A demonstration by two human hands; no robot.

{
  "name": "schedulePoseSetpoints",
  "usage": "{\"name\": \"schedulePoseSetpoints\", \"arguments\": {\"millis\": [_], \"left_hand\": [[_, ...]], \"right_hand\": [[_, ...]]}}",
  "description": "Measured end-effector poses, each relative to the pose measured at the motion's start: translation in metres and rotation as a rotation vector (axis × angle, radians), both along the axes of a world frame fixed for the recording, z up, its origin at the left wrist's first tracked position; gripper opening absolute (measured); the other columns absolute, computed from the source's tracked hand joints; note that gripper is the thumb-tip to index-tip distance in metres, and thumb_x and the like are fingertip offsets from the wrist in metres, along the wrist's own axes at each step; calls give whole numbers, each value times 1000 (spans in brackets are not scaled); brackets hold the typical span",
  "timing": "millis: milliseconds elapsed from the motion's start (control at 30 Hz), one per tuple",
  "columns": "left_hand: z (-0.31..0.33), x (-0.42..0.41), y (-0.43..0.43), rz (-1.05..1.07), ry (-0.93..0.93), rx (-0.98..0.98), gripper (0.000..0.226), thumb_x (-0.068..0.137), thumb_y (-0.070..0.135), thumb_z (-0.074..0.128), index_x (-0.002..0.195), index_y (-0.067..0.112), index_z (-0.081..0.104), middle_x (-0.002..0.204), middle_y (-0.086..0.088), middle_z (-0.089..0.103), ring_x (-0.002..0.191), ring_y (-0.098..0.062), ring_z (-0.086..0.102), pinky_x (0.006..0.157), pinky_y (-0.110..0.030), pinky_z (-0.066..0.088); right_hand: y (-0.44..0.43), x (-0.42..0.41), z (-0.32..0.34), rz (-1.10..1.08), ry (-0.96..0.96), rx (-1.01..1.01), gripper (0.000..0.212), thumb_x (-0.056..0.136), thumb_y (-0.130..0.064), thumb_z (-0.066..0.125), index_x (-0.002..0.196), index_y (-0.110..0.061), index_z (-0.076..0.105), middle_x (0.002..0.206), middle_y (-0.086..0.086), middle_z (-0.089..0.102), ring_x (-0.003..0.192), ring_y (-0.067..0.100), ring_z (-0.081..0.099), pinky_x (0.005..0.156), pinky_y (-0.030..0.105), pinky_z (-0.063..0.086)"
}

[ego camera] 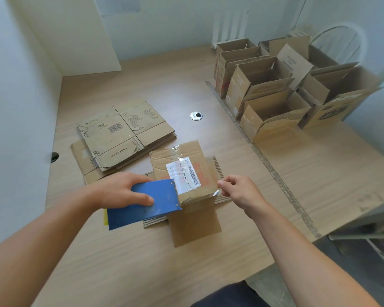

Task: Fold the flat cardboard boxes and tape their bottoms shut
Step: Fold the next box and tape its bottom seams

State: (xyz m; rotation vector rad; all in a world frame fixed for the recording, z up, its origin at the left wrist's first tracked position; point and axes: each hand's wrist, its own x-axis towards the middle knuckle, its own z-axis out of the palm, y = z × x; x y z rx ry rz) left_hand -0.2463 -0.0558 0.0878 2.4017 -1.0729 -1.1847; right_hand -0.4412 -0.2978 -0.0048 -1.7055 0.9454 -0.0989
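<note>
The left hand (pixel 122 191) reaches in from 7 o'clock, its fingers wrapped round the blue tape gun (pixel 151 202). The right hand (pixel 239 192) comes from 5 o'clock and pinches the clear tape (pixel 216 192). Both hands meet at the box (pixel 193 156) in the middle of the worktop (pixel 208 262). The flat boxes (pixel 120 138) lie at 10 o'clock.

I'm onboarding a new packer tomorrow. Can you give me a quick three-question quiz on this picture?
1. Multiple choice: which hand grips the blue tape dispenser? A) left B) right
2. True or false: the stack of flat boxes lies to the right of the labelled box.
3. What does the right hand pinch?

Key:
1. A, the left hand.
2. False; the stack lies to its left.
3. The end of the clear tape.
</note>
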Motion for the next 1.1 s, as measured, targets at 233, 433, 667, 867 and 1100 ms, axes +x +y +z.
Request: {"name": "schedulePoseSetpoints", "arguments": {"millis": [233,433,667,867,1100], "left_hand": [[16,1,2,16,93,-25,49,70,53,66,118,46,65,102,20,73,92,-1,68,88,-31,54],[28,7,10,-33,112,39,51,69,54,68,119,45,66,104,17,73,94,-4,69,94,-38,53],[31,4,13,-27,146,28,50,72,52,68,120,40,66,106,13,74,97,-8,69,95,-40,52],[28,15,24,1,109,71,52,68,53,68,118,39,68,104,12,74,94,-8,70,94,-42,53],[15,14,16,27,106,135,49,66,52,67,113,36,71,100,13,75,92,-7,70,90,-34,54]], "right_hand": [[-12,-6,3,-39,9,30,21,93,-22,69,80,-6,75,57,-7,62,68,13,56,73,32,46],[-12,4,11,65,38,-5,23,93,-27,70,79,-10,75,55,-9,62,67,12,54,69,32,42],[-16,3,6,77,56,6,21,94,-27,69,77,-16,76,55,-9,61,67,11,53,71,30,41],[-27,-8,3,9,41,-2,22,95,-24,67,78,-12,73,57,-8,61,64,10,53,67,28,40],[-26,-8,-5,18,118,37,21,95,-25,67,78,-14,73,61,-4,62,58,7,50,52,19,30]]}}
